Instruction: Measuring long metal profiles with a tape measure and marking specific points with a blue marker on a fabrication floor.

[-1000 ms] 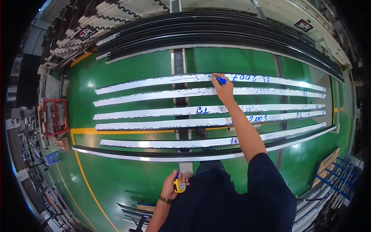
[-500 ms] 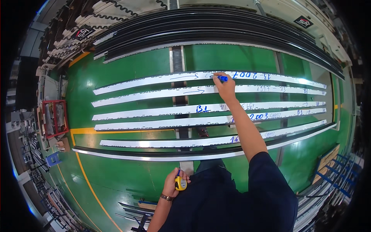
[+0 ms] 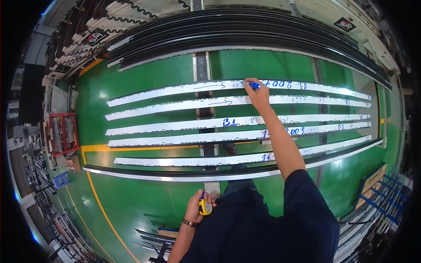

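My right hand (image 3: 258, 91) is closed around a blue marker (image 3: 253, 85). Its tip end meets the white-filmed face of a long profile (image 3: 166, 92), the farthest of several spaced side by side in front of me. Blue handwriting and a thin arrow show on that film. Low in the view, near my body, my left hand (image 3: 194, 207) grips a yellow tape measure (image 3: 205, 207). A small dark blue piece sticks up by its fingers, too small to name. My right forearm crosses over the nearer profiles and hides parts of them.
Black profiles (image 3: 245, 33) lie stacked at the far side. Dark supports (image 3: 204, 114) run beneath the marked pieces. A red-framed cart (image 3: 62, 133) stands at left on the green floor (image 3: 131, 193). A blue rack (image 3: 379, 193) holds material at lower right.
My right hand has shifted slightly to the right along the far profile with the marker. More small marks show on the film beside it. My left hand stays where it was.
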The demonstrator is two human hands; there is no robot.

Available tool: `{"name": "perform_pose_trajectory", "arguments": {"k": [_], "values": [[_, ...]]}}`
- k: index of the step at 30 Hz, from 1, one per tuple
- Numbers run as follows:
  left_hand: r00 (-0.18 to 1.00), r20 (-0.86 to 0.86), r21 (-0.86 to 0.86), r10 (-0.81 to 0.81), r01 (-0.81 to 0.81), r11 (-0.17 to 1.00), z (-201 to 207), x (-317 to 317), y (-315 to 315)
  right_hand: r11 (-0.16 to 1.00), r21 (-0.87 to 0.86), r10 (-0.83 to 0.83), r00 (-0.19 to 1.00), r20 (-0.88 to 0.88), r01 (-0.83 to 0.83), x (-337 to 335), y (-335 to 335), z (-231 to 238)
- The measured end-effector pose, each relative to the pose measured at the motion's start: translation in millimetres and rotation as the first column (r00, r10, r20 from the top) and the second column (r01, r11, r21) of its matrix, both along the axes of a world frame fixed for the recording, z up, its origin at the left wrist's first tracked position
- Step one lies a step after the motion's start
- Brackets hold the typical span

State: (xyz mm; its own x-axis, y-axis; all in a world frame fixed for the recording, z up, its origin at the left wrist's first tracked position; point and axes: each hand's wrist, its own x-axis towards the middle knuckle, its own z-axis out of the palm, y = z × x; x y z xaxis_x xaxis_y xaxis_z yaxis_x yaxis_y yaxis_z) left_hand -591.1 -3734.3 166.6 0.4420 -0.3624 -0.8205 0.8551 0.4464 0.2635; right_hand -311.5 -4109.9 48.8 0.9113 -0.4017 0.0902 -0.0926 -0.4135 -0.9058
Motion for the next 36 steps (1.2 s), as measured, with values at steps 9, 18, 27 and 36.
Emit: {"name": "perform_pose_trajectory", "arguments": {"k": [9,18,27,36], "values": [[1.000,-0.003,-0.003,0.005,-0.005,1.000,0,-1,-1,0.994,-0.101,0.050,0.998,-0.024,-0.052,0,-7,1],[1.000,0.013,-0.011,0.012,-0.012,1.000,2,2,-2,0.997,-0.065,-0.050,0.999,-0.019,0.048,-2,-10,0],[1.000,0.011,0.009,0.001,-0.001,1.000,2,0,-3,0.999,-0.051,-0.019,0.997,-0.074,0.015,-5,-15,3],[0.999,0.022,0.045,-0.031,0.030,0.999,3,-1,-5,0.992,-0.074,-0.106,0.994,-0.029,0.103,-4,-24,2]]}}
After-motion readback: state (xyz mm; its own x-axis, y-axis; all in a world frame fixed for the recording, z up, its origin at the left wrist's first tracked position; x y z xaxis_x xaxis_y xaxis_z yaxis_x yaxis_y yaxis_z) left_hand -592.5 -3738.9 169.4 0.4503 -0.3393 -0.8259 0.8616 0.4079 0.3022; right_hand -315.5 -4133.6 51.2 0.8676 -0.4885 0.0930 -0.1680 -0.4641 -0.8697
